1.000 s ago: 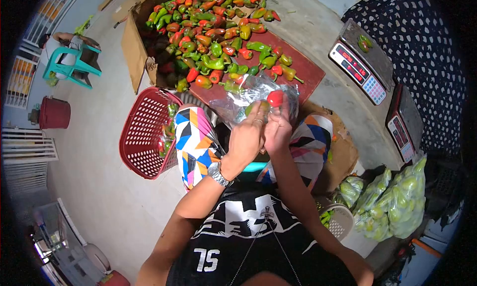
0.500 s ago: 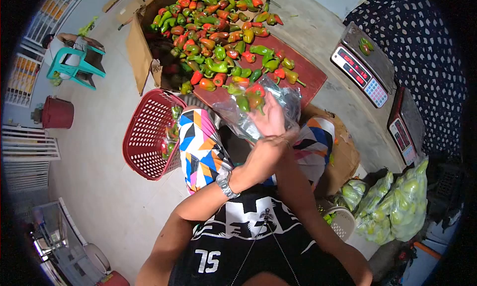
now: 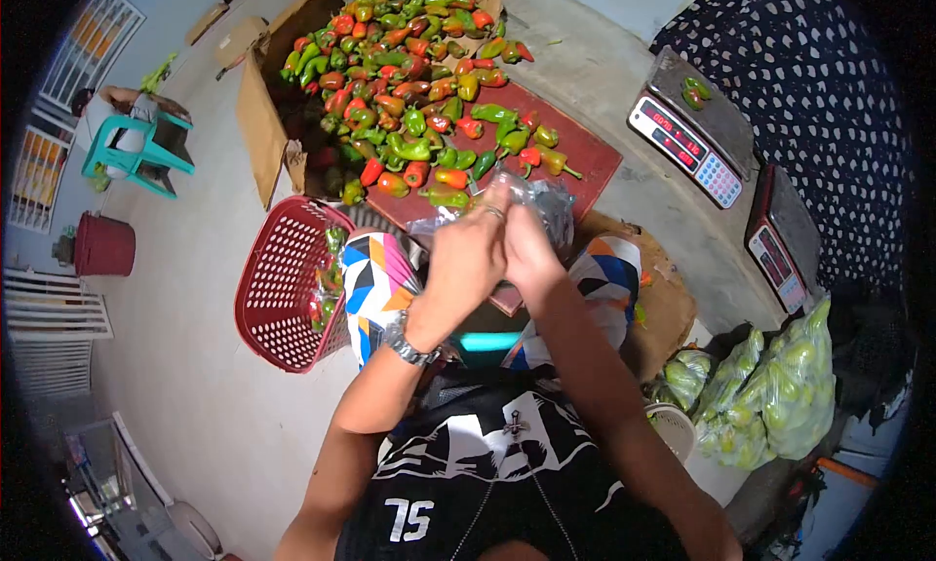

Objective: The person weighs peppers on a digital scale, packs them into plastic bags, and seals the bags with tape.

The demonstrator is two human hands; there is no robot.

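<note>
Plastic bag (image 3: 558, 208) bunches at both hands (image 3: 472, 254), left pinching it, right's grip unclear (red basket (image 3: 275, 286) holds peppers (image 3: 327, 280)).

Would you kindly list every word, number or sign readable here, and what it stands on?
"75", as seen from this view, on the black shirt; turned around, it might read "SL".
Large white print across the shirt: folded, not readable.
Upper scale: red digits and keys, too blurred or small.
Lower scale: likewise unreadable.

A turquoise plastic chair (image 3: 142, 158) stands on the pale floor (image 3: 195, 366) (a smooth one) near white barred grilles (image 3: 95, 42).
</note>
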